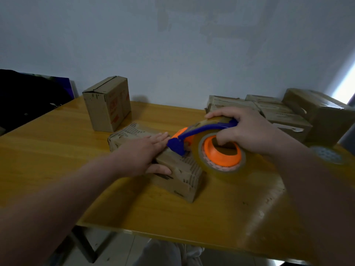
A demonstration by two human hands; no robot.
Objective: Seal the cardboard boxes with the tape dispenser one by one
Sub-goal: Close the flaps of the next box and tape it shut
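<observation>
Right hand [255,131] clamped round the tape dispenser [201,131]: fingers over the blue frame, one digit hooked into the orange core of the tape roll [221,166]. Dispenser nose down on the cardboard box [182,177], touching the left hand [146,152] fingertips. Left hand lies flat on the box top, fingers straight, thumb down the near side. Box sits on the table [57,150]. Stack of boxes [284,114] just behind the grip; upright box [107,106] beyond the left hand.
</observation>
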